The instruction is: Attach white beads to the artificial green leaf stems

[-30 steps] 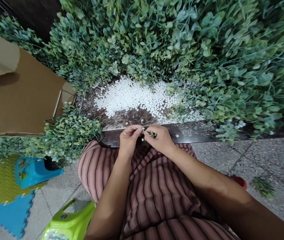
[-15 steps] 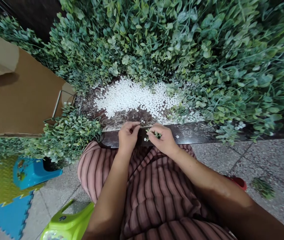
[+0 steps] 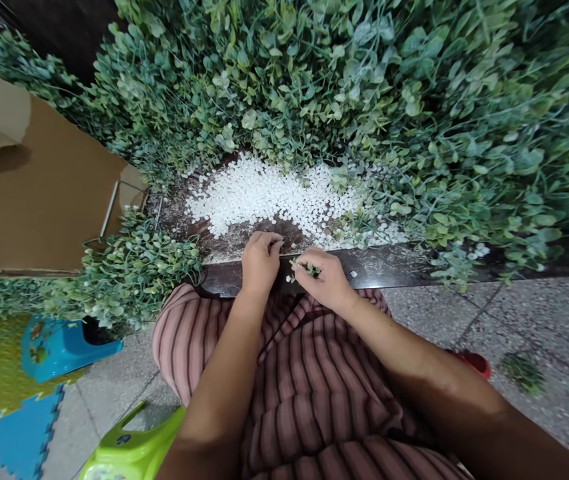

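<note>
My right hand [image 3: 325, 275] is closed around a small green artificial leaf sprig [image 3: 309, 269], whose leaves poke out past the fingers at the table's front edge. A white bead-like bit sits at the sprig's left end. Just to the left, my left hand [image 3: 261, 260] has its thumb and fingertips pinched together over the dark wooden table [image 3: 224, 279]; anything between them is too small to make out. Beyond both hands spreads a pile of small white plastic beads [image 3: 259, 193].
Dense artificial greenery [image 3: 314, 87] is heaped behind and right of the beads. A cardboard box [image 3: 49, 193] stands at left beside more sprigs [image 3: 149, 267]. Below are a blue stool [image 3: 59, 347], a green stool [image 3: 134, 443] and foam mats [image 3: 19, 433]. Loose green stems [image 3: 523, 373] lie on the floor.
My left hand has moved slightly forward and up toward the bead pile, its fingers drawn closer together. My right hand stays nearly in place with the sprig.
</note>
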A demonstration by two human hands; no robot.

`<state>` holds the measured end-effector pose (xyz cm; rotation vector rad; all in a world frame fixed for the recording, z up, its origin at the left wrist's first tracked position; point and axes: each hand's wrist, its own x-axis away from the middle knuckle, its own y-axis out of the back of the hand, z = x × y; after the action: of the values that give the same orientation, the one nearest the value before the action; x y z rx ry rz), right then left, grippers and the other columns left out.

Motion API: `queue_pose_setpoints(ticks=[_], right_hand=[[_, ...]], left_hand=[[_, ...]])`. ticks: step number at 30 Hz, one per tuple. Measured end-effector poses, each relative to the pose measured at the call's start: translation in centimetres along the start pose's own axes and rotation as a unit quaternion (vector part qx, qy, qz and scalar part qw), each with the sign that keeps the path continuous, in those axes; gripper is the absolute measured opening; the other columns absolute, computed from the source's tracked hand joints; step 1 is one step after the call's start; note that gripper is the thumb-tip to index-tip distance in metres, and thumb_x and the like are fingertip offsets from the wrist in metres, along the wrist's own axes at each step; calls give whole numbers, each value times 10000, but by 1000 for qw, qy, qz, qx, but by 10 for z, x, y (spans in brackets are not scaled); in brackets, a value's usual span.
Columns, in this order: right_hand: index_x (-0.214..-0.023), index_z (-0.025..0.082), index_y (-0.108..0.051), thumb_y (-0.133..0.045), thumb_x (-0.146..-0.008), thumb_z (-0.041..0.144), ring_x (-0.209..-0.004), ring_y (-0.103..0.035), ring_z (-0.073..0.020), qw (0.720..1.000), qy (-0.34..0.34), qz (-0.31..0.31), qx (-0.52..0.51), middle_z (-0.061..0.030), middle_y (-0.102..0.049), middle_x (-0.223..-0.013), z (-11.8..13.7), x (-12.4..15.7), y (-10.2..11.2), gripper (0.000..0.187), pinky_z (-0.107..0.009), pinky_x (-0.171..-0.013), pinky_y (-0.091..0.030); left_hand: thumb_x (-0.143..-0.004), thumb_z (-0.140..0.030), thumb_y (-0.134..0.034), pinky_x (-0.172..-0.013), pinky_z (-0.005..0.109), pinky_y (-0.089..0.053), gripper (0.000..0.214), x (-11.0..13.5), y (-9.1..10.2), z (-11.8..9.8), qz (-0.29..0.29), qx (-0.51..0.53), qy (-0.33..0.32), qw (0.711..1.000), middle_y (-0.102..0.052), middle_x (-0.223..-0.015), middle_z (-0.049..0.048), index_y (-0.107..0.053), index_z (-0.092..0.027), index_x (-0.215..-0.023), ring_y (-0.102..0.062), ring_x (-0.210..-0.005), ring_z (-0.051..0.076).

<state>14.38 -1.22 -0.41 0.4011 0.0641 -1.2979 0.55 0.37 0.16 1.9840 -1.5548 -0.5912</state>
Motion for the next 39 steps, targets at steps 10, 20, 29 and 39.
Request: queue_pose_setpoints(ticks=[10,20,29,39], right_hand=[[-524,203,-361,-444,-711,153,-576,-434,-128,1000,-13,-5,24,9,-444,-547,0,-1,-3,211,-246,-574,-363],[-513,205,-321,-449,-718,168,-550,-388,-119,999,-7,9,45,22,-388,-522,0,0,-3,245,-241,-548,-329],[-508,209,-288,-435,-702,164,-545,-369,-119,998,-12,26,49,26,-354,-510,0,-1,-2,248,-241,-541,-312],[-513,205,-311,-443,-705,163,-555,-366,-127,998,-6,44,52,21,-349,-515,-1,-2,-1,237,-247,-544,-294]], left_hand=[[-538,-254,-758,-667,234,-451,235,31,12,-19,62,429,243,868,-679,-683,5,-695,-169,-748,-559,-604,80],[-523,-247,-776,-628,206,-448,198,34,12,-16,60,406,209,887,-643,-611,-21,-688,-160,-678,-543,-564,63],[-466,-283,-812,-600,213,-465,267,35,14,-8,91,424,246,867,-642,-566,-10,-686,-152,-661,-567,-552,76],[-452,-300,-814,-547,193,-480,285,39,13,-8,85,435,264,856,-648,-581,-9,-698,-163,-673,-573,-547,72]])
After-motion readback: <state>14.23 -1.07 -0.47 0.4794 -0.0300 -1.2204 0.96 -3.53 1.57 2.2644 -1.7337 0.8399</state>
